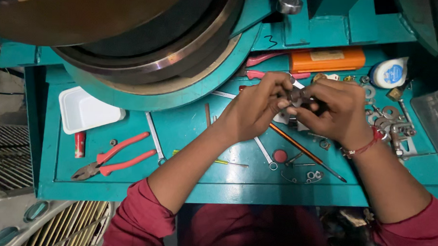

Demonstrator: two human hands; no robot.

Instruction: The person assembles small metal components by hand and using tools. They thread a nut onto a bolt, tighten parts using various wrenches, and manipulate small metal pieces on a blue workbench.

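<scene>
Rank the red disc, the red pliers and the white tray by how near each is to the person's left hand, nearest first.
From the left hand, in the head view:
1. Red disc, just below it, toward the person.
2. White tray, far out to the left, beside the big round machine part.
3. Red pliers, also left, nearer the table's front edge; close to the tray's rank.

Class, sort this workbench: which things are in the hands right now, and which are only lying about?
In hand:
left hand
right hand
small metal part gripped between both

Lying about:
red-handled pliers
white tray
spanner
orange box
washers
orange-shafted screwdriver
</scene>
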